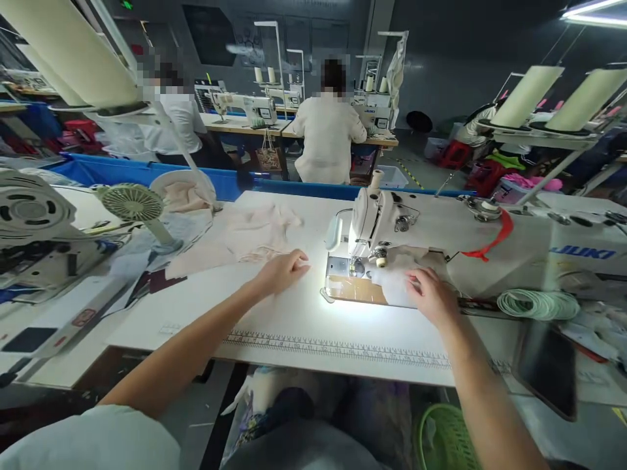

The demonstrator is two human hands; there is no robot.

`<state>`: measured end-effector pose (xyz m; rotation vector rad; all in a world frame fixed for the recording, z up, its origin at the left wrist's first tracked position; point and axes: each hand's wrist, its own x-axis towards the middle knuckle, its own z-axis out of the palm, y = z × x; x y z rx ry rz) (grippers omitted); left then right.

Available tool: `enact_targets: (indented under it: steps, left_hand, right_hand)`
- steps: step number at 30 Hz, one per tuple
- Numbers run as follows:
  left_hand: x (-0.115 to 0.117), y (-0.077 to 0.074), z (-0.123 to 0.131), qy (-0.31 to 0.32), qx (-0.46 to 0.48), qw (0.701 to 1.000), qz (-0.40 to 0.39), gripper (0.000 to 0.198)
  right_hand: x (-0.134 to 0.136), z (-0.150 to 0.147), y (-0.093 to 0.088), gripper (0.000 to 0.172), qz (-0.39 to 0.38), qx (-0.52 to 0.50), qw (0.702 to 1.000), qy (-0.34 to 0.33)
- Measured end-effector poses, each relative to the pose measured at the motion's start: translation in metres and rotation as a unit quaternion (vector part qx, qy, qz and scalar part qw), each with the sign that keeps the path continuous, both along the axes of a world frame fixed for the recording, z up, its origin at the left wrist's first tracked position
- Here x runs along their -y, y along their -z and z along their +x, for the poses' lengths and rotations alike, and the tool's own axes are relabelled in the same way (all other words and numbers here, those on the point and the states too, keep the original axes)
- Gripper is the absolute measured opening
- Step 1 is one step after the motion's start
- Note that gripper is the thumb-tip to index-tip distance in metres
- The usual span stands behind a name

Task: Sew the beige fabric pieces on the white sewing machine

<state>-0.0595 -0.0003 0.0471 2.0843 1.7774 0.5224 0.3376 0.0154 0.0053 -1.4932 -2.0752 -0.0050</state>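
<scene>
One pile of pale cloth (pixel 259 228) to report, left of sewing machine (pixel 365 219): likely light, limp; best pinched by a loose edge. Found left hand (pixel 283 271) beside cloth, right hand (pixel 434 297) before sewing machine, both narrowly curled; cannot tell whether gripping.

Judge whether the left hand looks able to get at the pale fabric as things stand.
Probably yes: the left hand is close beside the pale fabric, and nothing visible stands between them.

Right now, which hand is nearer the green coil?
Right. The right hand is a little left of the green coil; the left hand is much farther left.
</scene>
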Motion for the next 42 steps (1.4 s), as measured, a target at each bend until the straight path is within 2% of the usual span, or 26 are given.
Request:
enact_targets:
  steps: [4, 8, 10, 13, 16, 19, 21, 23, 25, 28, 30, 33, 37, 39, 42]
  left_hand:
    - [-0.033, -0.014, -0.034, 0.037, -0.041, 0.996, 0.070, 0.029]
    - [-0.064, -0.031, -0.048, 0.122, -0.123, 0.985, -0.001, 0.025]
    - [-0.072, -0.035, -0.047, 0.139, -0.155, 0.978, -0.016, 0.022]
    - [-0.074, -0.038, -0.045, 0.142, -0.192, 0.971, 0.006, 0.023]
    - [-0.071, -0.037, -0.052, 0.123, -0.190, 0.973, 0.043, 0.029]
    - [-0.060, -0.035, -0.059, 0.110, -0.106, 0.983, 0.102, 0.032]
    - [-0.050, -0.034, -0.058, 0.120, -0.024, 0.986, 0.110, 0.033]
    - [-0.039, -0.033, -0.050, 0.152, 0.034, 0.984, 0.087, 0.032]
    - [-0.029, -0.032, -0.036, 0.202, 0.049, 0.977, 0.052, 0.029]
    - [-0.019, -0.032, -0.010, 0.260, 0.052, 0.964, -0.006, 0.028]
    - [-0.016, -0.031, 0.008, 0.268, 0.070, 0.960, -0.051, 0.025]
    - [-0.012, -0.023, 0.031, 0.248, 0.128, 0.955, -0.105, 0.019]
    - [-0.009, -0.007, 0.052, 0.194, 0.186, 0.952, -0.147, 0.021]
    - [-0.008, 0.000, 0.059, 0.160, 0.185, 0.958, -0.147, 0.021]
    - [-0.005, 0.003, 0.064, 0.118, 0.122, 0.978, -0.120, 0.020]
  right_hand:
    - [-0.001, 0.002, 0.000, 0.028, 0.030, -0.001, 0.999, 0.020]
    - [0.000, 0.001, 0.003, 0.028, 0.028, 0.020, 0.999, -0.002]
    - [0.001, 0.000, 0.003, 0.027, 0.036, 0.024, 0.999, -0.012]
    - [0.002, 0.000, 0.003, 0.027, 0.053, 0.021, 0.998, -0.024]
    - [0.003, -0.001, 0.001, 0.027, 0.074, 0.015, 0.997, -0.031]
    - [0.012, -0.011, -0.005, 0.027, 0.079, -0.007, 0.996, -0.040]
    - [0.024, -0.028, -0.012, 0.028, 0.050, -0.018, 0.995, -0.080]
    - [0.037, -0.051, -0.019, 0.031, -0.002, 0.008, 0.989, -0.148]
    - [0.045, -0.075, -0.025, 0.035, -0.040, 0.081, 0.975, -0.206]
    - [0.047, -0.105, -0.029, 0.034, -0.028, 0.185, 0.955, -0.228]
    - [0.044, -0.115, -0.027, 0.031, 0.000, 0.218, 0.947, -0.235]
    - [0.041, -0.118, -0.022, 0.030, 0.039, 0.221, 0.946, -0.235]
    - [0.044, -0.116, -0.015, 0.031, 0.065, 0.218, 0.952, -0.207]
    - [0.047, -0.117, -0.014, 0.030, 0.068, 0.220, 0.953, -0.197]
    - [0.049, -0.119, -0.014, 0.028, 0.066, 0.214, 0.954, -0.199]
